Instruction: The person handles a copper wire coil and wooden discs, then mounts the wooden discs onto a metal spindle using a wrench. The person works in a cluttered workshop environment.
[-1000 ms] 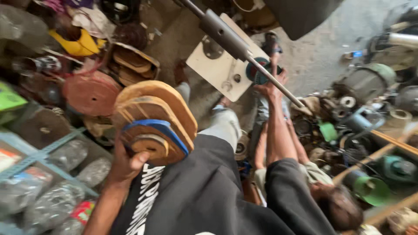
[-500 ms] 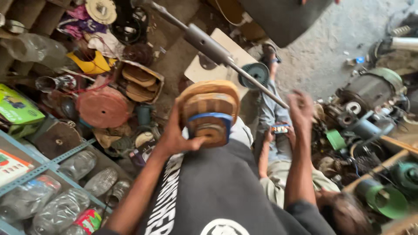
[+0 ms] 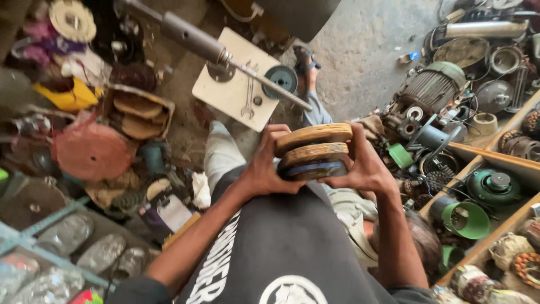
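Observation:
A stack of round wooden discs (image 3: 313, 151), the lowest with a blue band around it, sits between both my hands at chest height. My left hand (image 3: 265, 165) grips its left side with fingers curled over the top edge. My right hand (image 3: 364, 163) clasps the right side. Below the stack a seated person's head (image 3: 419, 239) and light trousers show, partly hidden by my arms and black shirt.
A white board (image 3: 236, 93) with a spanner, a grey pulley (image 3: 281, 79) and a long metal shaft (image 3: 197, 39) lies on the floor ahead. Rusty discs and clutter fill the left. Electric motors (image 3: 430, 90) and wooden shelves of parts (image 3: 495, 191) stand at right.
The disc stack has moved right and turned flatter. My right hand, raised and empty before, has come onto its right side, so both hands now hold it.

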